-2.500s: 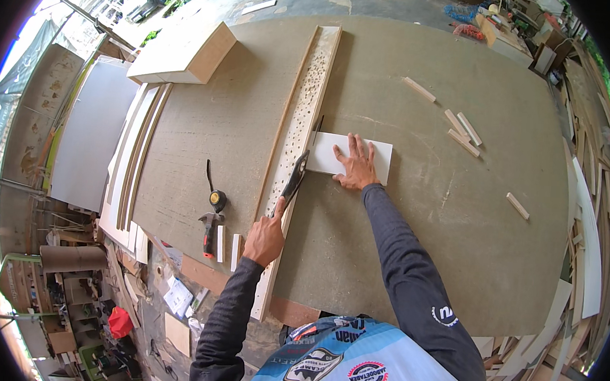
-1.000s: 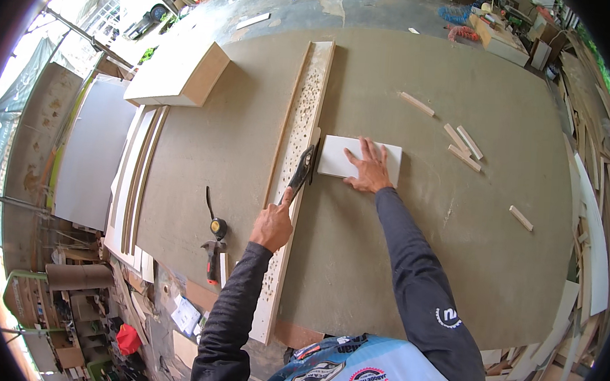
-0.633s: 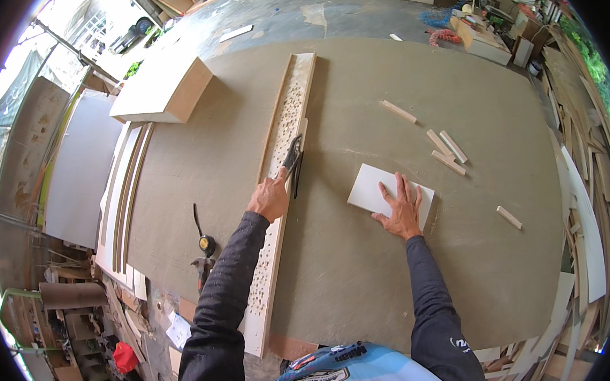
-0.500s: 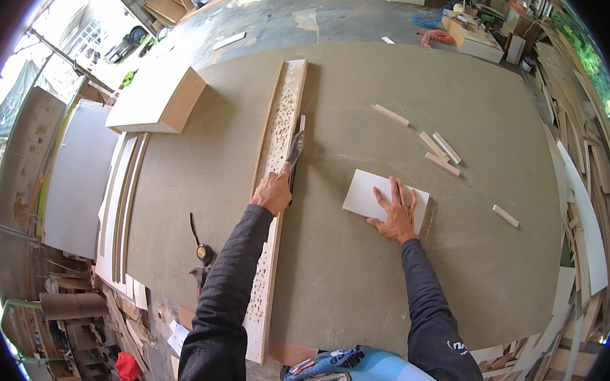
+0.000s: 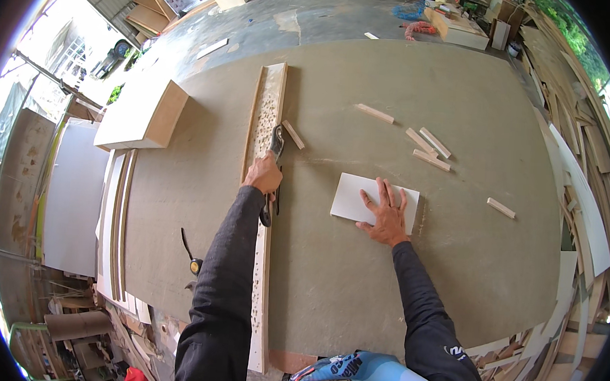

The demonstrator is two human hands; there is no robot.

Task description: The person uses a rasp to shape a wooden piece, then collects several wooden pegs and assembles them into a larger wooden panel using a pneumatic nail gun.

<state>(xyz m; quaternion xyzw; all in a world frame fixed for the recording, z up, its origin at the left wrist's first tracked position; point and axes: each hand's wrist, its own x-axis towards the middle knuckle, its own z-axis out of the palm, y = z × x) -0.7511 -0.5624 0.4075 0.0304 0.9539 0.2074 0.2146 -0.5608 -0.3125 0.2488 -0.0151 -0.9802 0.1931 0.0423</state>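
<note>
My left hand (image 5: 263,173) is closed around a dark hand tool (image 5: 276,141) with a curved grey-black head and a black lower end; its exact kind is unclear. The tool lies over the right edge of a long, narrow board (image 5: 259,306) strewn with small pale bits. Beside that edge, a short wooden strip (image 5: 293,135) rests at a slant on the table. Spread fingers of my right hand (image 5: 389,220) press flat on a white rectangular panel (image 5: 350,195).
Several short wooden strips (image 5: 431,160) lie on the brown tabletop (image 5: 355,284). A white box (image 5: 142,114) stands at the far left, with a tape measure (image 5: 195,266) near my left forearm. Scrap boards (image 5: 581,123) are heaped along the right side.
The short strip beside the long board has swung from lying along its edge to a slant. My left hand has moved the tool slightly farther away and over the board. The whole view has shifted.
</note>
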